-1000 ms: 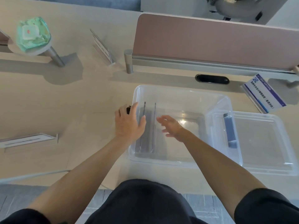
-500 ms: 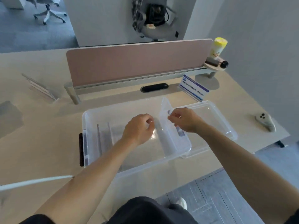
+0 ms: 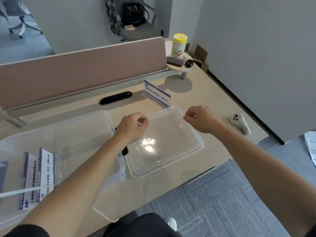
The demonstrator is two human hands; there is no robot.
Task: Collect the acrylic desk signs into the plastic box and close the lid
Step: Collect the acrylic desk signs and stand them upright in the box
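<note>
The clear plastic box (image 3: 71,127) stands open on the desk at the left, with two blue-and-white acrylic signs (image 3: 37,177) lying inside it. Its clear lid (image 3: 164,147) lies flat to the right of the box. My left hand (image 3: 131,127) pinches the lid's far left corner with curled fingers. My right hand (image 3: 200,118) pinches the far right corner. Another acrylic sign (image 3: 156,93) stands on the desk just behind the lid.
A pink divider (image 3: 82,74) runs along the back of the desk, with a black cable slot (image 3: 116,97) in front. A small round shelf (image 3: 181,67) holds a yellow-capped canister. A white controller (image 3: 239,123) lies near the desk's right edge.
The view has swung to the right. Both hands have left the box and moved right to the lid's far edge, where they now pinch its corners.
</note>
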